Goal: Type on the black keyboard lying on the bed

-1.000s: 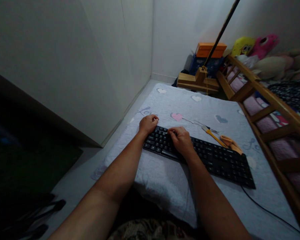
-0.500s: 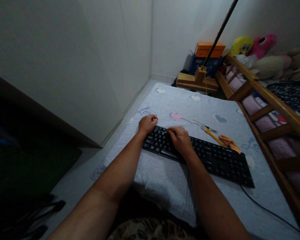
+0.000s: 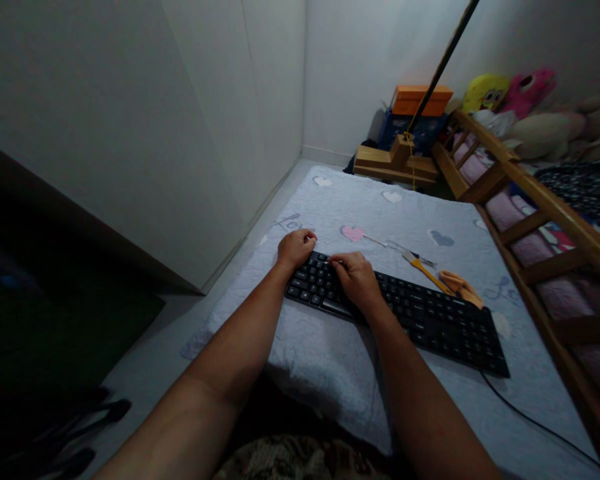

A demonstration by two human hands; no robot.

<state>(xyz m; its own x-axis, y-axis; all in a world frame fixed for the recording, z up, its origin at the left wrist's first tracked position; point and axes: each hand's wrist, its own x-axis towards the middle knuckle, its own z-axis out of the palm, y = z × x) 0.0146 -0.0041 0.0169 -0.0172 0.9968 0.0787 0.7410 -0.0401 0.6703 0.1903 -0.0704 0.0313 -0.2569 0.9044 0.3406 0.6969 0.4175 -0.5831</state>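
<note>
Where both hands (image 3: 359,279) rest, the keyboard (image 3: 445,321) lies, stretching rightward.

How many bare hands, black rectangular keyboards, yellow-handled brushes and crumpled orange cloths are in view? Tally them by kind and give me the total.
Left hand and right hand: 2
Black rectangular keyboard: 1
Yellow-handled brush: 1
Crumpled orange cloth: 1
Total: 5

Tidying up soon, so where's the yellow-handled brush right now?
In the head view, the brush lies right of centre on the blue-grey cover, just beyond the keyboard, its handle end beside the orange cloth.
</note>
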